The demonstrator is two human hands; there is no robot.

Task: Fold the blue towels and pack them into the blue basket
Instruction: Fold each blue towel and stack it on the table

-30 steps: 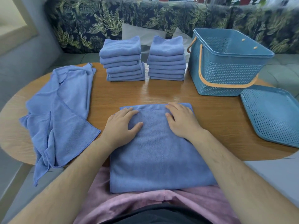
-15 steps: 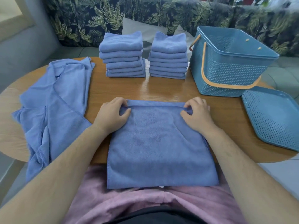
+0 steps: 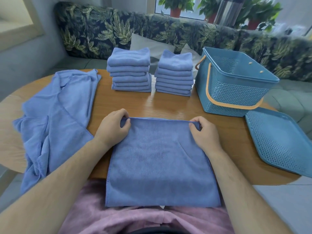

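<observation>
A half-folded blue towel [image 3: 158, 159] lies in front of me, its near end hanging over the table edge onto my lap. My left hand [image 3: 113, 127] pinches its far left corner and my right hand [image 3: 204, 130] pinches its far right corner, both lifted slightly off the table. Two stacks of folded blue towels [image 3: 130, 71] [image 3: 174, 74] stand at the back of the table. The blue basket [image 3: 234, 92] with an orange handle stands empty at the right. Unfolded blue towels [image 3: 55, 115] lie in a heap on the left.
The basket's perforated blue lid [image 3: 280, 141] lies flat on the round wooden table [image 3: 168, 105] at the right. A leaf-patterned sofa [image 3: 152, 34] with cushions runs behind the table. Potted plants stand on the sill beyond.
Both hands went from pressing flat on the towel to pinching its far corners, which are now raised a little. The camera tilted up.
</observation>
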